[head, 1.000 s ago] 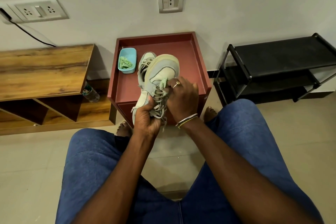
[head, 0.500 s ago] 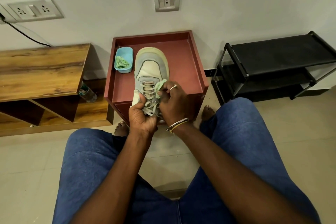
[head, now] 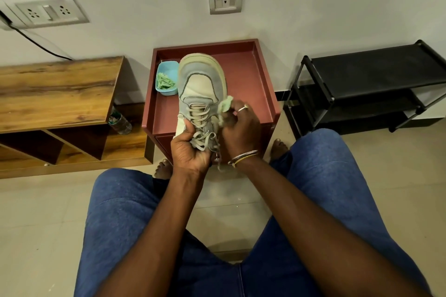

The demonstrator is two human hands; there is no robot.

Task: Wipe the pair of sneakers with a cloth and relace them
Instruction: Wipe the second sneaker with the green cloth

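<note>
— Where is the sneaker [head: 202, 89]?
— Held over the red table [head: 253, 94], upper facing the camera, toe pointing at the wall. Its laces [head: 199, 116] are threaded, with a bow near the tongue and loose ends hanging between the wrists.
— And the hands?
— The left hand [head: 190, 149] grips the heel end, thumb up along the left side by the laces. The right hand [head: 239, 130] pinches a green cloth [head: 224, 106] and presses it to the sneaker's right side, beside the eyelets.
— What else is on the table?
— A blue tub [head: 166, 90] at the back left, just beside the toe, with crumpled green material in it.
— Around it?
— A wooden shelf [head: 58, 94] on the left and a black rack [head: 369, 79] on the right.
</note>
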